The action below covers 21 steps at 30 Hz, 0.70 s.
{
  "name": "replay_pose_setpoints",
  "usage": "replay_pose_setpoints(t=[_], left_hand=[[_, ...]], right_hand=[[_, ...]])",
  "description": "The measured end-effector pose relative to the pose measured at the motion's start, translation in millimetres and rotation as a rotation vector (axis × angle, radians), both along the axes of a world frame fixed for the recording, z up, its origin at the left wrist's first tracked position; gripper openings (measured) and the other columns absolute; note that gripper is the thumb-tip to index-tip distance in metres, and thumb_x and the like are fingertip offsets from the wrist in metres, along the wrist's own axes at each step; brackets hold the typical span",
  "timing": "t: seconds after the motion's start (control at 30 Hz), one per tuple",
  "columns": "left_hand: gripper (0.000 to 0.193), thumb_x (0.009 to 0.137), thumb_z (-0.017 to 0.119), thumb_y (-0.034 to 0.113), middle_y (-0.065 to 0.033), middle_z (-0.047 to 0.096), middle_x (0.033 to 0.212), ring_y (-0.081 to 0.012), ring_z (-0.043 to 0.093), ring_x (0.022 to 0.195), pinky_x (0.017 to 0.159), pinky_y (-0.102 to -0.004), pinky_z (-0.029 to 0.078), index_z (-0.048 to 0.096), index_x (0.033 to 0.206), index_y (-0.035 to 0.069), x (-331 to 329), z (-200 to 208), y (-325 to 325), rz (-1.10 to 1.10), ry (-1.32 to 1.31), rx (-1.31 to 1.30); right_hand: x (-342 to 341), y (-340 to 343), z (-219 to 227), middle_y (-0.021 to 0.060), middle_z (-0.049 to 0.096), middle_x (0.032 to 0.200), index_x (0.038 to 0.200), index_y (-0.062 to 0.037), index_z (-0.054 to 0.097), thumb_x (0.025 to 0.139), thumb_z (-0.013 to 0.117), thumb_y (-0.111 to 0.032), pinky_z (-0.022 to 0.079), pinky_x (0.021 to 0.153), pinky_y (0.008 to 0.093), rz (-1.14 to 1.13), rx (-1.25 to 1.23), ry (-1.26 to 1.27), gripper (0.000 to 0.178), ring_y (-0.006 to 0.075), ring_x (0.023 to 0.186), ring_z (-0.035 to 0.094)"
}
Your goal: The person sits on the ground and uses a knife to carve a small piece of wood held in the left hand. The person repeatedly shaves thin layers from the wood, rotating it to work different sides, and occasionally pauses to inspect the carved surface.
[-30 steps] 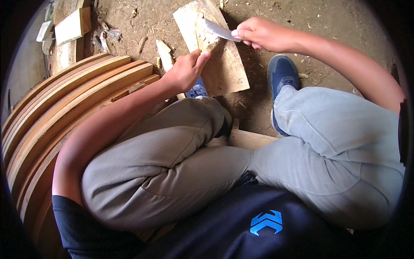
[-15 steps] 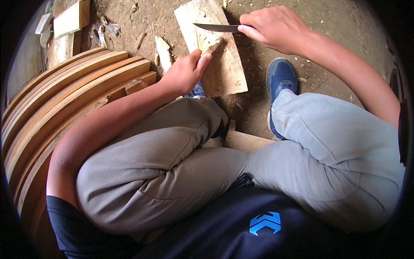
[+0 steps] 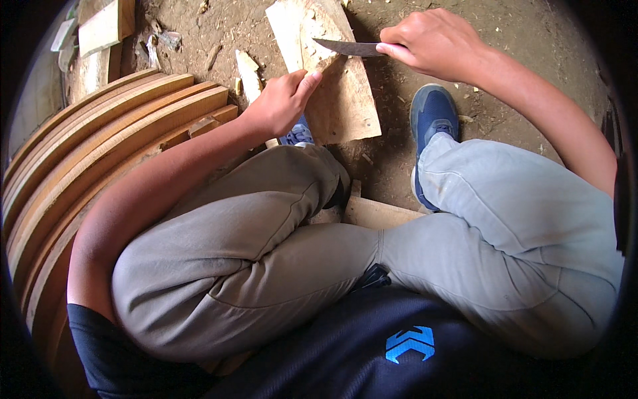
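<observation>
My left hand (image 3: 278,103) is closed around the near end of a small, pale, rough-cut piece of wood (image 3: 323,58), its thumb laid along the top. The piece is held over a flat wooden board (image 3: 349,113) that lies tilted on the ground between my feet. In my right hand (image 3: 432,43), closed around a handle that the fingers hide, is a knife (image 3: 349,48). Its dark blade points left, and the tip is over the far part of the wood piece. Whether the edge touches the wood, I cannot tell.
Long curved-looking planks (image 3: 126,136) are stacked at my left. Wood blocks (image 3: 103,30) stand beyond them, and a pale offcut (image 3: 248,74) lies beside the board. Chips are scattered on the dirt floor (image 3: 518,40). My blue shoe (image 3: 434,120) is right of the board.
The knife and my right hand have shifted slightly to the right over the wood piece. My left hand keeps its hold and has moved a little up and left in view.
</observation>
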<state>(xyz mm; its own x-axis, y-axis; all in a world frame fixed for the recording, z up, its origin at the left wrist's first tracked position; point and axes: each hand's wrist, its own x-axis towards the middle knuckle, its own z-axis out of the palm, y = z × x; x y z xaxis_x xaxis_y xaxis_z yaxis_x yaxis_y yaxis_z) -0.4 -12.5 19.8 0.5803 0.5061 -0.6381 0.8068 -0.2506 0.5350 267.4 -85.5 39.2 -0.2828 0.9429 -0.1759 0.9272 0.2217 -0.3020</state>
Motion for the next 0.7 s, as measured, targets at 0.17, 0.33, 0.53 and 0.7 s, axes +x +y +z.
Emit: replay_pose_setpoints(t=[0.17, 0.33, 0.53, 0.7], left_hand=[[0.056, 0.106, 0.037, 0.043, -0.0287, 0.056, 0.072, -0.0435, 0.057, 0.073, 0.074, -0.0489, 0.045, 0.052, 0.085, -0.007, 0.1, 5.3, 0.1, -0.007, 0.003, -0.004], [0.056, 0.106, 0.038, 0.043, -0.0287, 0.056, 0.072, -0.0427, 0.056, 0.072, 0.074, -0.0484, 0.045, 0.052, 0.084, -0.007, 0.0, 0.5, 0.2, 0.0, 0.01, -0.011], [0.057, 0.106, 0.037, 0.043, -0.0274, 0.056, 0.071, -0.0414, 0.056, 0.07, 0.073, -0.0484, 0.045, 0.052, 0.083, -0.007, -0.4, 1.6, 0.3, -0.012, 0.014, 0.008], [0.057, 0.106, 0.036, 0.043, -0.0261, 0.057, 0.07, -0.0406, 0.057, 0.07, 0.073, -0.0485, 0.045, 0.053, 0.083, -0.006, -1.3, 0.1, -0.4, -0.008, 0.004, 0.004]], right_hand=[[2.9, 0.8, -2.7, 0.0138, 0.065, 0.072, 0.086, -0.01, 0.067, 0.098, 0.054, -0.036, 0.051, 0.067, 0.048, 0.033, -0.01, 0.025, 0.031, 0.0356, 0.074, 0.066], [-0.9, -2.5, 1.0, 0.0147, 0.065, 0.071, 0.087, -0.0093, 0.067, 0.098, 0.055, -0.037, 0.051, 0.066, 0.048, -0.014, -0.055, -0.012, 0.032, 0.0352, 0.072, 0.066], [-3.3, -4.7, -3.0, 0.0157, 0.063, 0.069, 0.094, -0.0086, 0.068, 0.1, 0.052, -0.037, 0.05, 0.066, 0.0477, -0.05, -0.141, 0.062, 0.033, 0.0353, 0.07, 0.064], [-7.4, -7.6, -15.4, 0.0178, 0.063, 0.071, 0.094, -0.0054, 0.067, 0.101, 0.05, -0.036, 0.048, 0.067, 0.0471, -0.101, -0.269, 0.201, 0.036, 0.0361, 0.07, 0.062]])
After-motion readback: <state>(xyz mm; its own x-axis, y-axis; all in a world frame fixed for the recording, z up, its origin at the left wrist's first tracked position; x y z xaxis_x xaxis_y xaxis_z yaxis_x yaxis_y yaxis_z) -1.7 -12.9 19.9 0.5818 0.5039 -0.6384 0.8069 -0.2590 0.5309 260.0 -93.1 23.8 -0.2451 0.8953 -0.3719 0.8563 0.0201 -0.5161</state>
